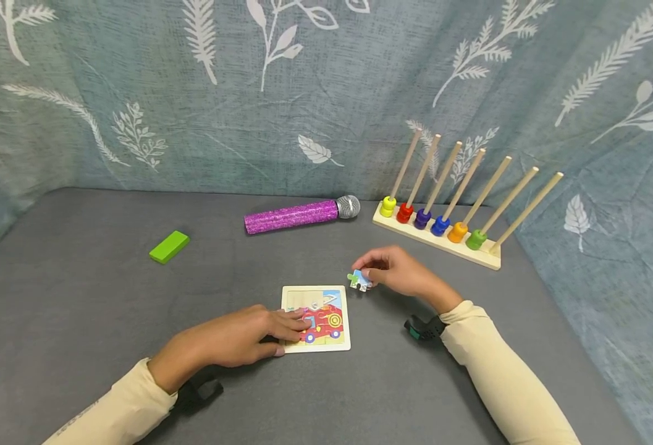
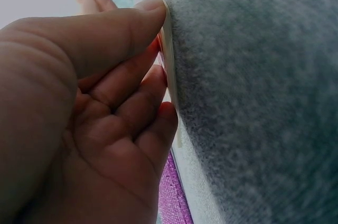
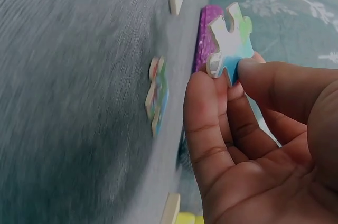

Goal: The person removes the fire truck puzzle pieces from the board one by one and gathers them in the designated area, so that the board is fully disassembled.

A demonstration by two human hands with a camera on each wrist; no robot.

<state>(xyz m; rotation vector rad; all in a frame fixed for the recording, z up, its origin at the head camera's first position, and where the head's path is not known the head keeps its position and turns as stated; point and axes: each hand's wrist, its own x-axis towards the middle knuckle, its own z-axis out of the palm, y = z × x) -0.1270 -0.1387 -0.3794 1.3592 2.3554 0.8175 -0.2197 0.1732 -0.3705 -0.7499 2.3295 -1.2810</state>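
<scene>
A square wooden jigsaw board with a red vehicle picture lies flat on the table; bare wood shows in its upper left part. My left hand rests on its left side, fingers over the picture and thumb at the frame's lower left edge. To the board's upper right, my right hand pinches a puzzle piece between thumb and fingers. This piece is blue, white and green, held above the table. Another puzzle piece lies on the table below the right hand in the right wrist view; the hand hides it in the head view.
Behind the board lies a purple glittery microphone. A wooden peg stand with upright rods and coloured beads stands at the back right. Left of the microphone is a green block. A leaf-patterned curtain hangs behind the grey table.
</scene>
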